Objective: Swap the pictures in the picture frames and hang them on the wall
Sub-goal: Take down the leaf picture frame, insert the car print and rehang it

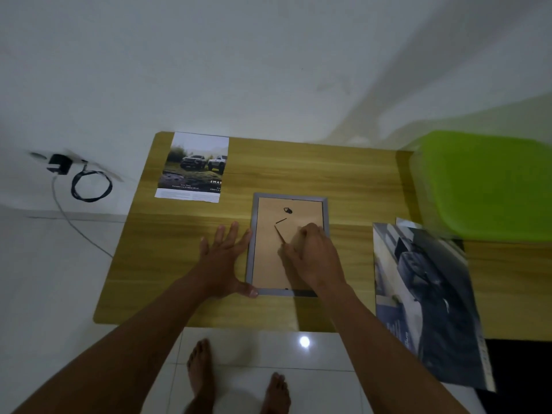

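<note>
Left grip lies flat and wide open on the wooden surface, fingers spread, with forefinger and thumb touching the left rail of the grey picture frame. Right grip sits on the frame's brown backing board with fingers curled. Its tips are at the lower end of the cut-out stand, but whether they pinch it cannot be told.

A blurred green plastic box fills the right of the view. Below it, a dark car print overhangs the surface's near edge. An off-road vehicle print lies left of centre. The frame lies face down at centre, between both grips, with a small hanger near its top.
</note>
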A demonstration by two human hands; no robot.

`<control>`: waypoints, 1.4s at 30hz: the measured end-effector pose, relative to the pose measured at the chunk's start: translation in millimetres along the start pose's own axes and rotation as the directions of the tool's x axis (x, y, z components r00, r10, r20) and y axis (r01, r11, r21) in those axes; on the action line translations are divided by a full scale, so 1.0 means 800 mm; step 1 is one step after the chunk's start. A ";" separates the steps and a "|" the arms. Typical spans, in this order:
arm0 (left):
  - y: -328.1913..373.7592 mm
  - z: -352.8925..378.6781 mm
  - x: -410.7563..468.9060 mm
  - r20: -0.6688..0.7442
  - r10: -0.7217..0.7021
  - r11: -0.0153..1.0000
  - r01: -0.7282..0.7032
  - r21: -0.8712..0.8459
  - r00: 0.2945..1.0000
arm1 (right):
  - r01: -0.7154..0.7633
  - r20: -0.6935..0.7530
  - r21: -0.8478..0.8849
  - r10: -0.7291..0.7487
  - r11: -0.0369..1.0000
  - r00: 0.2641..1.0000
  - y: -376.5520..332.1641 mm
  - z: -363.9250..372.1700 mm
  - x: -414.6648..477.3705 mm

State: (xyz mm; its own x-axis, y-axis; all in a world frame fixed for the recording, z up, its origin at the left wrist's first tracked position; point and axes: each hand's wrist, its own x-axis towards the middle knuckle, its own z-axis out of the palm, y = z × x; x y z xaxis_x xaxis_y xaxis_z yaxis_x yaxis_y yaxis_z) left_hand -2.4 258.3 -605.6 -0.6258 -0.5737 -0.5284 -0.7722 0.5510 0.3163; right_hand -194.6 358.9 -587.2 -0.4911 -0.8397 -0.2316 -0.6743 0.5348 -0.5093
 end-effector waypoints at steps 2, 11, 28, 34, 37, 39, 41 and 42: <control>0.000 0.000 0.000 0.004 -0.002 1.000 0.002 0.007 1.000 | 0.038 -0.001 -0.129 -0.038 0.991 0.999 0.000 -0.002 0.000; -0.005 0.004 0.002 0.008 0.021 0.999 -0.021 -0.027 1.000 | 0.173 -0.106 -0.315 -0.216 0.933 0.971 0.016 -0.014 0.090; -0.002 0.001 0.000 0.010 0.027 0.999 -0.026 -0.033 1.000 | 0.420 -0.025 -0.210 -0.434 0.883 0.901 0.027 -0.025 0.156; -0.002 0.000 0.000 0.012 0.030 0.999 -0.030 -0.032 0.999 | 0.456 -0.041 -0.196 -0.471 0.868 0.881 0.029 -0.022 0.158; -0.002 0.000 -0.001 0.017 0.027 0.999 -0.026 -0.029 0.999 | 0.460 -0.032 -0.194 -0.474 0.867 0.880 0.028 -0.022 0.161; -0.002 0.000 -0.001 0.019 0.028 0.999 -0.028 -0.029 0.999 | 0.464 -0.023 -0.193 -0.477 0.865 0.879 0.028 -0.022 0.163; -0.002 0.001 0.000 0.017 0.030 0.999 -0.030 -0.029 0.999 | 0.469 -0.025 -0.193 -0.482 0.862 0.876 0.029 -0.022 0.165; -0.002 0.002 0.001 0.015 0.030 0.999 -0.030 -0.024 0.999 | 0.471 -0.029 -0.195 -0.485 0.861 0.874 0.029 -0.022 0.166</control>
State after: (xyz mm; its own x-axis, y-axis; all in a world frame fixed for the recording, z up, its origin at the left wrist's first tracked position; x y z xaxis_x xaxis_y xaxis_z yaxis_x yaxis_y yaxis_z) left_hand -1.4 257.8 -607.5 -0.6470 -0.5476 -0.5306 -0.7557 0.5531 0.3506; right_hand -285.3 261.5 -615.2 -0.1186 -0.9906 0.0688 -0.9188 0.0832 -0.3858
